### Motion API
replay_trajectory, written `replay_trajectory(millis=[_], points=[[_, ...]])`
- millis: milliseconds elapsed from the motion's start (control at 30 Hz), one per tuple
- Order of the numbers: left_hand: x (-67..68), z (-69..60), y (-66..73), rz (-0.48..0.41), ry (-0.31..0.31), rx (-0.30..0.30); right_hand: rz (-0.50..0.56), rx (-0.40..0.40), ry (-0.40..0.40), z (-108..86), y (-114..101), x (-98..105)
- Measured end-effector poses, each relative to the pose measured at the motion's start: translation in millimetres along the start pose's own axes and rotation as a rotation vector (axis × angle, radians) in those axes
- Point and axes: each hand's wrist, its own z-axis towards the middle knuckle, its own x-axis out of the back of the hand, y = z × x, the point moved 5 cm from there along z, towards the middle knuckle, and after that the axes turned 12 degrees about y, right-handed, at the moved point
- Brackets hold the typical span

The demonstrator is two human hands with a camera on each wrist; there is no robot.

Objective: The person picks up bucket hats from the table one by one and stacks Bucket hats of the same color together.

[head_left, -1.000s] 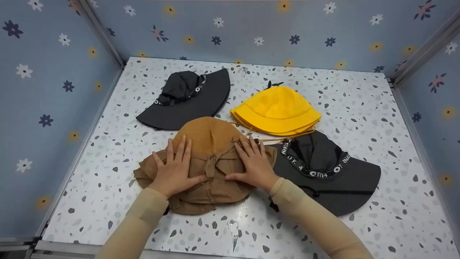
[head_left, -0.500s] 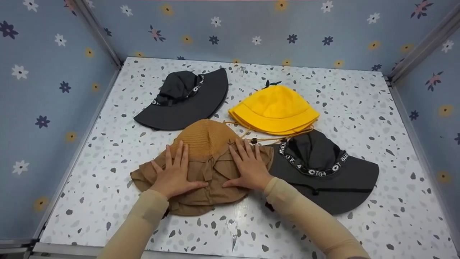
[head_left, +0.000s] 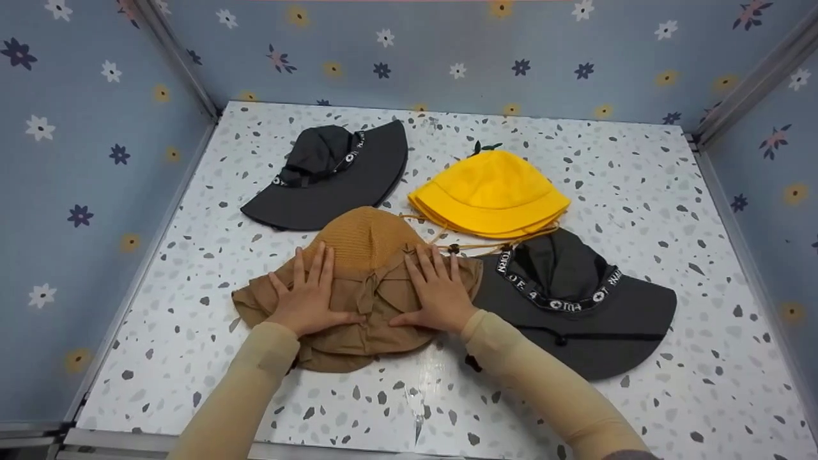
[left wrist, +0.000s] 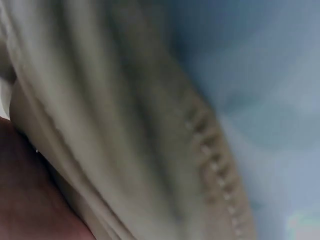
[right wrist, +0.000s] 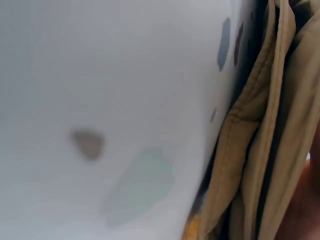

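A brown sun hat (head_left: 367, 239) with a ribbed tan crown and a wrinkled fabric brim lies flat at the near middle of the table. On the left of its brim rests my left hand (head_left: 307, 306), fingers straight and spread, thumb pointing inward. My right hand (head_left: 442, 297) presses the right side of the brim in the same way, its thumb facing the other. Folded brim fabric (left wrist: 115, 140) fills much of the left wrist view, blurred. In the right wrist view, the layered brim edges (right wrist: 250, 150) stand beside the speckled tabletop.
A dark grey bucket hat (head_left: 326, 172) lies at the back left. Behind and to the right is a yellow bucket hat (head_left: 492, 198) with green leaves on top. Another dark grey hat (head_left: 575, 332) with a lettered band lies at the right, by my right forearm. Flowered panels (head_left: 447, 51) surround the speckled table (head_left: 179, 358).
Both hands stay spread on the brown hat. My right hand and the brim's right edge have shifted slightly left, and the brim's near edge sits a little farther from me.
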Motion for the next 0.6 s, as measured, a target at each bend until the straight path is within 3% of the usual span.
replay_trajectory(millis=[300, 600], points=[[0.5, 9.7, -5.4, -0.031, -0.020, 0.003, -0.020, -0.005, -0.099, 12.1, 4, -5], [-0.8, 9.4, -4.8, -0.052, -0.036, 0.004, 0.029, -0.015, -0.181, 14.4, 8, -11]])
